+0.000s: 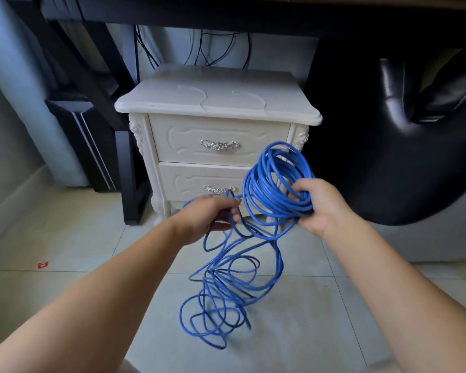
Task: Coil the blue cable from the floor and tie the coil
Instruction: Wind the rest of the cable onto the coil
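While your right hand (318, 208) grips the coil (277, 181) with its fingers curled round the bundle, in front of the white nightstand (215, 103) at its lower drawer (199, 181), your left hand (207, 216) holds the running strand just beside it, fingers closed round the line. You are mid-coiling: a good share of the blue cable (226, 292) lies in loose, overlapping loops on the tiled floor (65, 238) in front of the nightstand, below both hands. A clear plug (283, 148) shows at the top of the coil, near the nightstand's right front corner. The next move, as I judge it, calls for your left hand to draw up a fresh length and lay it into the right as another turn. Lift slowly, since the floor loops cross one another and could snag. Tying comes only once the tail is up.
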### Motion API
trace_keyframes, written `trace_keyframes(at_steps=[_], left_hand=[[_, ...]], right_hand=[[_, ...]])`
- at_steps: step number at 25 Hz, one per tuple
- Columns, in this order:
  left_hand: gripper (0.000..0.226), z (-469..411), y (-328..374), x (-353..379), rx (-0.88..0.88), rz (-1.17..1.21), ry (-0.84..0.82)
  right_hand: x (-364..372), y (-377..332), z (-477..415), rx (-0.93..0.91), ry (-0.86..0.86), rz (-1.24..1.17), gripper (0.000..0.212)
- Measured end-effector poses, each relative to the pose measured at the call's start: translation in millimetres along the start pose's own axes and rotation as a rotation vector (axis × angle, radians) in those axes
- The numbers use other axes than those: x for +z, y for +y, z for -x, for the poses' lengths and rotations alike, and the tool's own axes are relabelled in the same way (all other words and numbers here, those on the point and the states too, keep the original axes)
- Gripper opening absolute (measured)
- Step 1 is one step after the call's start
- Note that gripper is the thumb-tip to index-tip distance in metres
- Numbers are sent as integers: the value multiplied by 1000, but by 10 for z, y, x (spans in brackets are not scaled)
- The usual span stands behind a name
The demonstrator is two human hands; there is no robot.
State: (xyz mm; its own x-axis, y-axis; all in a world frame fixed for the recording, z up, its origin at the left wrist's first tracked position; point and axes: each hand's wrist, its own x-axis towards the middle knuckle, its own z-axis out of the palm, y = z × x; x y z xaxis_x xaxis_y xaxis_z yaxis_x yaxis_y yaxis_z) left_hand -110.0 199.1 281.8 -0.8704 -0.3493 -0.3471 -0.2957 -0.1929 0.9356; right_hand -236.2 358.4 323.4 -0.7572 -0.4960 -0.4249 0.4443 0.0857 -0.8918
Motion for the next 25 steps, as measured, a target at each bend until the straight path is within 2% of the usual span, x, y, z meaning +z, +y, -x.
trace_keyframes(at_steps=[4,7,11,15,17,18,21,25], left_hand=[[29,88,167,20,-30,370,-34],[40,130,206,18,-9,377,-64],[38,185,247,-12,46,115,-53],[38,246,226,54,262,-289,253],[40,250,210,71,323,-419,335],[37,248,207,74,340,-439,354],[40,259,230,106,386,-544,365],[44,292,239,159,435,-737,361]], right_hand=[[21,1,33,51,-10,107,16],[45,23,69,63,-53,191,17],[60,122,16,55,13,287,17],[125,216,-21,-34,61,516,28],[180,234,-9,-89,55,601,15],[205,231,1,-106,52,633,6],[238,240,-34,-184,88,712,20],[305,389,-52,-316,255,699,6]])
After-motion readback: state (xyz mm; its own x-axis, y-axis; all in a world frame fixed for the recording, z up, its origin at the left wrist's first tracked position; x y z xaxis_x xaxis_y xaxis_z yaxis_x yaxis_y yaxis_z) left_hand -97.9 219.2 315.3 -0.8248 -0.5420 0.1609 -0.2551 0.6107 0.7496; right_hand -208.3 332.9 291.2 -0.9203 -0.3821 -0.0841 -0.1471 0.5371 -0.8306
